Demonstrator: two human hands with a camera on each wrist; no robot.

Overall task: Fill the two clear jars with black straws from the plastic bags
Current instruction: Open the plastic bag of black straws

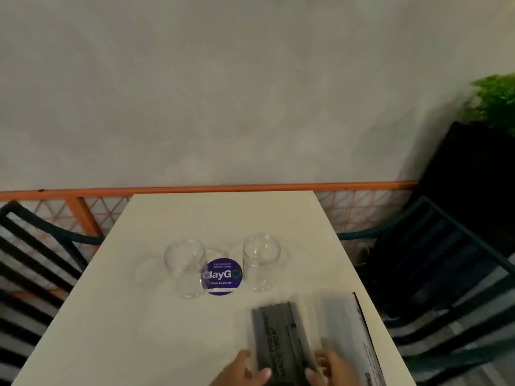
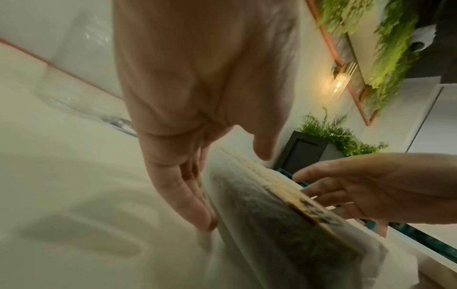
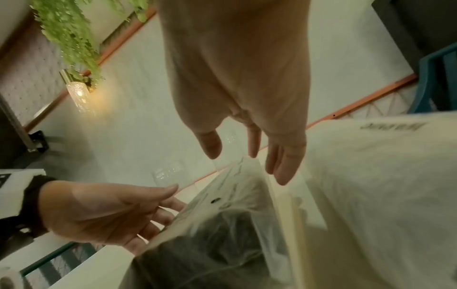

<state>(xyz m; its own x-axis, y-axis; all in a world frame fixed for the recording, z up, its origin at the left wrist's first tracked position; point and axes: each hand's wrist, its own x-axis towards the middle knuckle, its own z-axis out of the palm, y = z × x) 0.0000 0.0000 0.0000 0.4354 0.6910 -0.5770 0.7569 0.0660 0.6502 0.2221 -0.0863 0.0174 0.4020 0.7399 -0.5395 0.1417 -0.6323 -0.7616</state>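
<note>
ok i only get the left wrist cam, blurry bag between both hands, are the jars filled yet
Observer: No. In the head view the left jar and the right jar both stand empty.
Operator: anything else to draw from
Observer: Yes, a second plastic bag lies just right of the bag of black straws, by the table's right edge.
Operator: whats between them
Observer: A round purple sticker lies flat between the jars.

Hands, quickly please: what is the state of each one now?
Left hand: open, straight fingers against the left side of the straw bag.
Right hand: open, fingers spread at the bag's right side, gripping nothing.
</note>
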